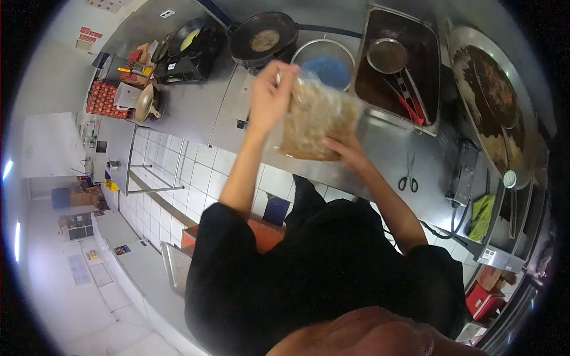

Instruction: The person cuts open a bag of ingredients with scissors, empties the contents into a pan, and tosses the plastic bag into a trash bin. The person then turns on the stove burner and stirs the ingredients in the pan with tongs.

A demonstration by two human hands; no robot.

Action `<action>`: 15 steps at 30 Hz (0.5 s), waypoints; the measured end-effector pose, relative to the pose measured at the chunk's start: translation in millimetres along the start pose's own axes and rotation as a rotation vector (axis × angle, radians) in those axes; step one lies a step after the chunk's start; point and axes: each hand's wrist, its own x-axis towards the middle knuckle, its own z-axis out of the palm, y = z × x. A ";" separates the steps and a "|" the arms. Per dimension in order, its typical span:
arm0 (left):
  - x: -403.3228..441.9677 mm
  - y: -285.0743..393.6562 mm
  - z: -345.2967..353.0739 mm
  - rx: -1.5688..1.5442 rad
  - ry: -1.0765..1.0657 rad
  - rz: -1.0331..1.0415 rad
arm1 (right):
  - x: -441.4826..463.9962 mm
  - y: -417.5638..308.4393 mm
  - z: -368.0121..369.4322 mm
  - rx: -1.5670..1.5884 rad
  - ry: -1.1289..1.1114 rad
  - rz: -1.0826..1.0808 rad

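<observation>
A clear plastic bag [320,121], full of a pale brown, lumpy food that looks darker along the bottom edge, is held up above the steel counter [380,148], in front of the person's body. Its film is shiny and wrinkled, and its shape is roughly square. The left hand [270,95] has its fingers curled together and clamped on the upper corner of the bag. The right hand [347,153] grips the lower side, thumb pressed on the front; its other fingers are mostly hidden, so their exact spread cannot be told.

Just behind the bag stands a round metal bowl [325,45] with something smooth and blue in it, partly covered by the bag. Beside it, a black wok [263,53] holds a small, pale brown patch in its middle. On the other side, a deep rectangular tray [365,101] with a dark brown inside holds a round mesh strainer [387,56] and red-handled tongs [413,110].

Scissors [408,183] with black handles lie on the bare metal near the right arm. Farther right, a wide, shallow pan [463,41] is coated with dark brown and oily tan residue, and a long-handled round skimmer [497,95] rests in it. A crumpled green cloth [482,216] lies near the counter's edge.
</observation>
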 end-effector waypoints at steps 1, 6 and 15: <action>25.4 -13.3 -23.0 -0.097 -0.003 -0.040 | 22.9 -13.2 27.1 0.026 -0.055 0.011; 130.9 -46.9 -154.6 -0.143 -0.148 -0.418 | 161.7 -36.2 164.7 0.392 -0.155 -0.136; 300.3 -217.4 -267.5 0.243 -0.482 -0.368 | 363.4 -19.5 295.0 0.626 0.026 0.011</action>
